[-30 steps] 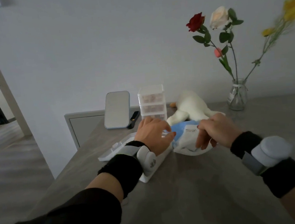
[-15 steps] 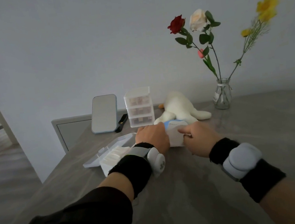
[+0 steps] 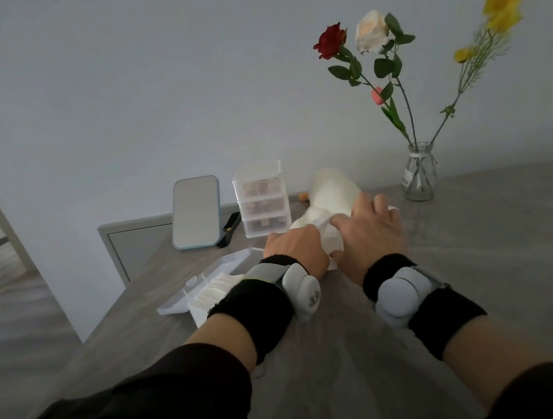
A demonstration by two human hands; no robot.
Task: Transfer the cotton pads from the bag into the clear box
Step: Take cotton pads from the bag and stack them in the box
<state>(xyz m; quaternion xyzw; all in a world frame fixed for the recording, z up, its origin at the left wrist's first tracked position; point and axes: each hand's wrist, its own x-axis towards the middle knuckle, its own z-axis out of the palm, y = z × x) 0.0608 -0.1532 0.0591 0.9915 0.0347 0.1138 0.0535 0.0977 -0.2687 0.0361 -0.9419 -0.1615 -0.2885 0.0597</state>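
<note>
The white bag of cotton pads (image 3: pixel 332 242) lies on the grey table between my two hands. My left hand (image 3: pixel 299 251) grips the bag's left side, fingers curled over it. My right hand (image 3: pixel 370 229) lies on top of the bag with its fingers spread, pinching the bag's upper edge. The clear box (image 3: pixel 209 294) sits to the left, partly hidden by my left wrist; white cotton pads (image 3: pixel 213 287) fill it, and its lid (image 3: pixel 229 264) lies open behind it.
Behind the hands sit a white plush duck (image 3: pixel 330 191), a small clear drawer unit (image 3: pixel 262 204), a standing mirror (image 3: pixel 196 211) and a dark object (image 3: pixel 230 226). A glass vase of flowers (image 3: pixel 417 172) stands at the back right. The table's left edge (image 3: pixel 114 314) drops to the floor.
Both hands have shifted right and farther back on the bag. The bag's blue part no longer shows. My right hand now spreads over the bag's top.
</note>
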